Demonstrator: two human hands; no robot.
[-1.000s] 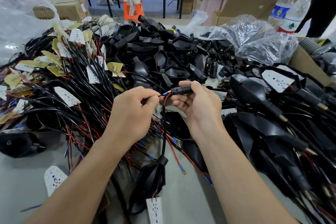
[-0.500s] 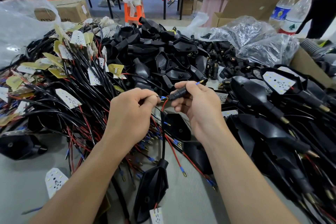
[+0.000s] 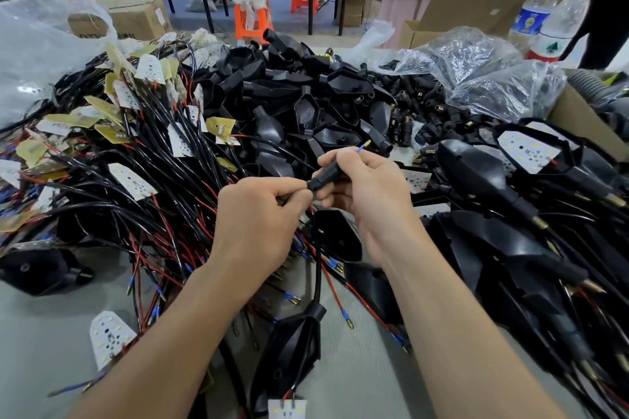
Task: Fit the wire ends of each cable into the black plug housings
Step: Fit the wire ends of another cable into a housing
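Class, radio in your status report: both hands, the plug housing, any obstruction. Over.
Left hand pinches wires at near mouth of small black tubular plug housing. Right hand grips housing; blue-sleeved wire end pokes out beyond. Tangled black-and-red cable heap alongside, not blocking.

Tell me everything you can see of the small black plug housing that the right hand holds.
The plug housing is a small black tube, slightly glossy, perhaps plastic. It lies tilted, its lower end toward the left hand, its upper end hidden under the fingers of the right hand, which pinches it. A blue-sleeved wire tip with a brass end sticks out beyond those fingers. The left hand pinches the red wire at its lower mouth.
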